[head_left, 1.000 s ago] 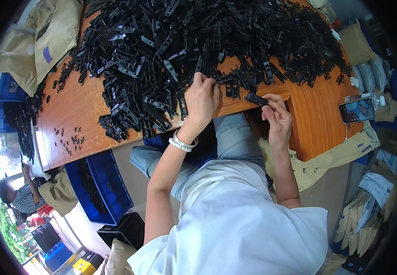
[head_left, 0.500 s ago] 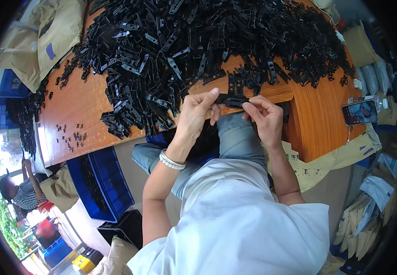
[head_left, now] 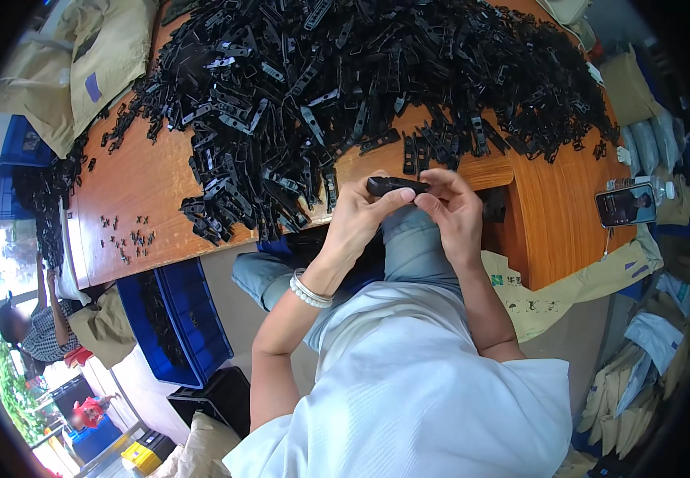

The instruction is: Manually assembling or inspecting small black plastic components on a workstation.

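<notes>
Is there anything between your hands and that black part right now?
Nothing visible: the left hand and right hand both grip the black part directly, above the table edge, clear of the pile.

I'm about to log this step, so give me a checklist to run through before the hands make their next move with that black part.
1. Black part held by both hands: ok; left hand and right hand each pinch an end.
2. Part clear of the pile of black parts: ok, it is held over the table's near edge.
3. Fingers seated firmly: cannot tell, too small.
4. Part's orientation or defects: cannot tell.
5. Phone out of the hands' way: ok, it sits far to the right.
6. Blue crate beside the knee: ok, present at the person's left.
</notes>
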`<action>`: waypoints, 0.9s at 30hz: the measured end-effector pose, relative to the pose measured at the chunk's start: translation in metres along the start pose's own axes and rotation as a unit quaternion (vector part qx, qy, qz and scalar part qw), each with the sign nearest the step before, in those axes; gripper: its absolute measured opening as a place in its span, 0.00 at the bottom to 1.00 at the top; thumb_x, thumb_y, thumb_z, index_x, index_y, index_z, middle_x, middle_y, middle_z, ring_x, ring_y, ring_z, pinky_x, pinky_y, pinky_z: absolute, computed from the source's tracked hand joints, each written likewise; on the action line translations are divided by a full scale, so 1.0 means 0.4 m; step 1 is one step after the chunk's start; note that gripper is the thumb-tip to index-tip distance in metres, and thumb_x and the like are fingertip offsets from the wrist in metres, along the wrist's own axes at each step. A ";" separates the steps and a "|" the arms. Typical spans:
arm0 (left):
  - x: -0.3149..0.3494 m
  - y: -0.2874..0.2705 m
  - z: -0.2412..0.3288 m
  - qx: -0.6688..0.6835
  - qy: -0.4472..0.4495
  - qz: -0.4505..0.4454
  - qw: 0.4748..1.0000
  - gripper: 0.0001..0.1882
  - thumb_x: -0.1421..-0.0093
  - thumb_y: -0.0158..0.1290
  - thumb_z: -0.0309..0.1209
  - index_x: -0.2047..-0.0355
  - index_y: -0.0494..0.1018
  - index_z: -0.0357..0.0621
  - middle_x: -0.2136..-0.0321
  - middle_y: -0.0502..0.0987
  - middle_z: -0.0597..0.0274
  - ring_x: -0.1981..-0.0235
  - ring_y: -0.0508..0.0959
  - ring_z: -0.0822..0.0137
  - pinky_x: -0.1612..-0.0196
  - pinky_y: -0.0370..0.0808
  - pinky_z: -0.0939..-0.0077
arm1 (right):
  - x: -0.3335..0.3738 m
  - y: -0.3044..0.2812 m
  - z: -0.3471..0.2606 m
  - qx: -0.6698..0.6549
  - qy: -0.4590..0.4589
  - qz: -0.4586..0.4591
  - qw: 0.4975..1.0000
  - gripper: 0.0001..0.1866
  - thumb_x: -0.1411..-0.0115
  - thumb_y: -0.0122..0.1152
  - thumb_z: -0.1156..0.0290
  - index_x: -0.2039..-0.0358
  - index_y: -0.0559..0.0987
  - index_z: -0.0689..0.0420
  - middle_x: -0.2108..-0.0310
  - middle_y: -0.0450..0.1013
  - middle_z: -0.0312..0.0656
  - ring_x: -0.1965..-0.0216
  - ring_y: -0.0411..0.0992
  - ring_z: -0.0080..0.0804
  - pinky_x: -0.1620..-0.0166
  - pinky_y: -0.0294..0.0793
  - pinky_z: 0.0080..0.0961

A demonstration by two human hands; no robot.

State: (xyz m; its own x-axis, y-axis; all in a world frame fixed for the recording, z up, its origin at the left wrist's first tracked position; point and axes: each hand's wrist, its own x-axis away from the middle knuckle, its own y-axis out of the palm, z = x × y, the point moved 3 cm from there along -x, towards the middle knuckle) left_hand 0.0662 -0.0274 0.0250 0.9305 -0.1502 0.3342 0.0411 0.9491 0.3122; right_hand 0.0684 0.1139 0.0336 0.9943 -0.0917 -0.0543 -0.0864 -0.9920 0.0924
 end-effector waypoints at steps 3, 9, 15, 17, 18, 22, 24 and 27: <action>-0.004 0.000 0.008 -0.041 0.041 -0.024 0.998 0.10 0.49 0.58 0.33 0.79 0.72 0.40 0.84 0.69 0.72 0.83 0.62 0.82 0.80 0.58 0.87 | 0.006 0.005 0.008 -0.050 0.048 -0.070 0.995 0.10 0.47 0.60 0.73 0.66 0.75 0.64 0.74 0.69 0.34 0.76 0.66 0.17 0.75 0.61 0.11; -0.089 -0.016 0.094 -0.267 0.175 -0.158 0.934 0.13 0.43 0.51 0.35 0.73 0.73 0.35 0.78 0.69 0.68 0.80 0.67 0.79 0.78 0.63 0.86 | -0.015 -0.027 0.032 -0.054 0.088 -0.045 0.994 0.12 0.44 0.56 0.70 0.63 0.75 0.64 0.76 0.71 0.36 0.78 0.66 0.16 0.77 0.60 0.10; -0.310 -0.132 0.275 -0.649 0.362 0.287 0.605 0.10 0.52 0.55 0.33 0.76 0.74 0.38 0.73 0.71 0.54 0.68 0.72 0.56 0.68 0.71 0.64 | -0.001 -0.036 0.047 -0.070 0.097 -0.031 0.992 0.10 0.44 0.55 0.72 0.64 0.75 0.65 0.77 0.71 0.38 0.78 0.67 0.17 0.79 0.60 0.10; -0.361 -0.145 0.280 -0.726 0.274 0.258 0.576 0.11 0.54 0.55 0.33 0.78 0.74 0.36 0.73 0.72 0.53 0.67 0.73 0.55 0.66 0.72 0.66 | 0.006 -0.036 0.061 -0.081 0.108 -0.041 0.990 0.10 0.44 0.55 0.72 0.64 0.75 0.65 0.76 0.71 0.38 0.77 0.68 0.18 0.79 0.61 0.10; -0.367 -0.145 0.284 -0.726 0.275 0.259 0.574 0.11 0.54 0.55 0.33 0.78 0.74 0.36 0.73 0.72 0.53 0.67 0.73 0.55 0.66 0.72 0.66 | 0.007 -0.039 0.064 -0.086 0.107 -0.039 0.990 0.10 0.44 0.56 0.72 0.64 0.75 0.66 0.76 0.71 0.38 0.77 0.68 0.18 0.79 0.61 0.11; -0.347 -0.157 0.303 -0.707 0.300 0.278 0.578 0.09 0.55 0.53 0.30 0.80 0.73 0.35 0.73 0.73 0.51 0.68 0.73 0.54 0.67 0.72 0.65 | -0.004 -0.054 0.068 -0.084 0.105 -0.025 0.991 0.10 0.44 0.55 0.74 0.64 0.75 0.66 0.75 0.71 0.38 0.76 0.69 0.19 0.80 0.62 0.11; -0.306 -0.159 0.306 -0.671 0.369 0.280 0.578 0.08 0.54 0.51 0.28 0.78 0.71 0.34 0.74 0.73 0.50 0.70 0.74 0.53 0.68 0.72 0.66 | -0.009 -0.055 0.073 -0.078 0.108 -0.022 0.991 0.09 0.44 0.55 0.74 0.64 0.75 0.66 0.75 0.71 0.38 0.76 0.69 0.19 0.79 0.62 0.11; -0.259 -0.171 0.309 -0.559 0.339 0.304 0.693 0.08 0.50 0.50 0.28 0.75 0.70 0.33 0.76 0.74 0.50 0.73 0.75 0.52 0.68 0.72 0.67 | -0.017 -0.041 0.077 -0.078 0.109 -0.038 0.990 0.09 0.44 0.55 0.74 0.64 0.75 0.65 0.75 0.71 0.38 0.76 0.69 0.19 0.79 0.62 0.11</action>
State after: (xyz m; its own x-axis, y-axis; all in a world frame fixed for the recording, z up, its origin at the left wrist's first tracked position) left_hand -0.0779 -0.1112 0.0790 0.8404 0.1765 -0.5125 -0.5310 0.4576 -0.7132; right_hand 0.0611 0.1280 0.0019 0.9887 0.0210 0.1482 -0.0169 -0.9681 0.2500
